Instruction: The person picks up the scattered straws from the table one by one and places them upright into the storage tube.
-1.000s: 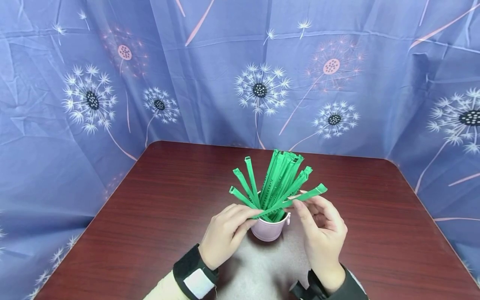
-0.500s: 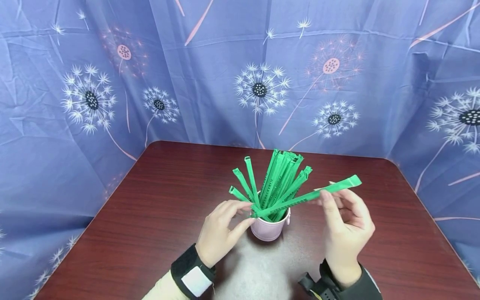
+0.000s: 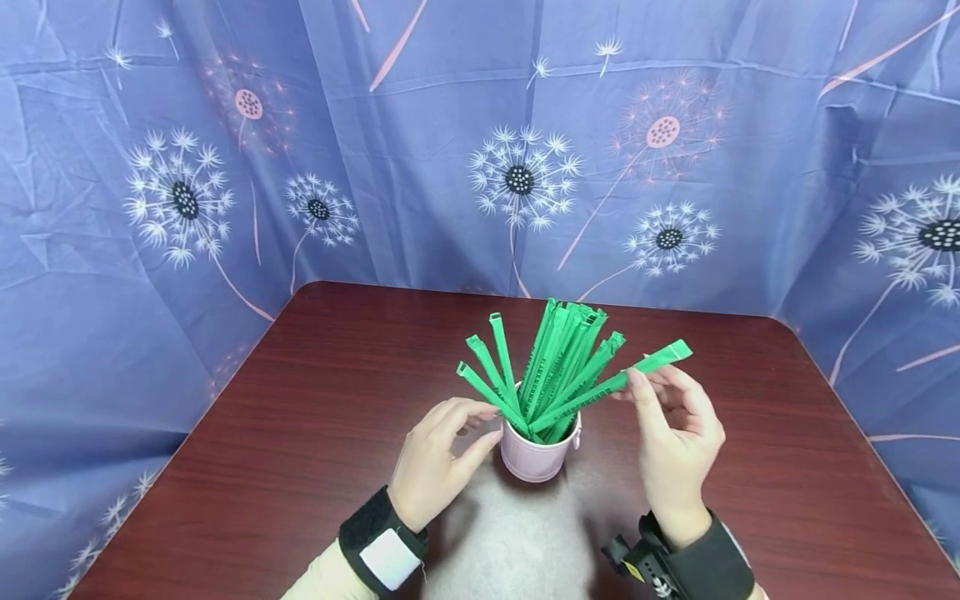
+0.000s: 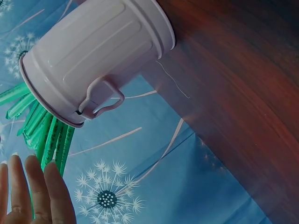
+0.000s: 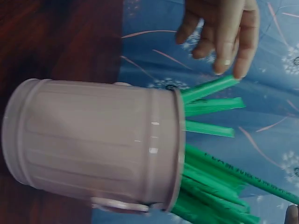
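A small pale pink pail (image 3: 536,461) with side handles stands upright on the table, holding several green wrapped straws (image 3: 558,358) with printed sides and flat ends. My right hand (image 3: 678,442) pinches one green wrapped straw (image 3: 592,394) between thumb and fingers near its upper end. That straw slants to the right, its lower end inside the pail's rim. My left hand (image 3: 442,462) is beside the pail's left rim, fingers spread and nothing gripped. In the right wrist view, the left fingertips (image 5: 238,74) overlap a straw's tip; whether they touch it I cannot tell.
The dark red wooden table (image 3: 337,392) reaches back to a blue cloth (image 3: 420,183) with dandelion prints, which hangs behind and at both sides. Several other straws (image 3: 487,367) fan out over the pail's left rim.
My left hand has let go of the straw's lower end and drawn slightly left. My right hand moved right with the straw, then back a little left, and the lower end now sits in the pail.
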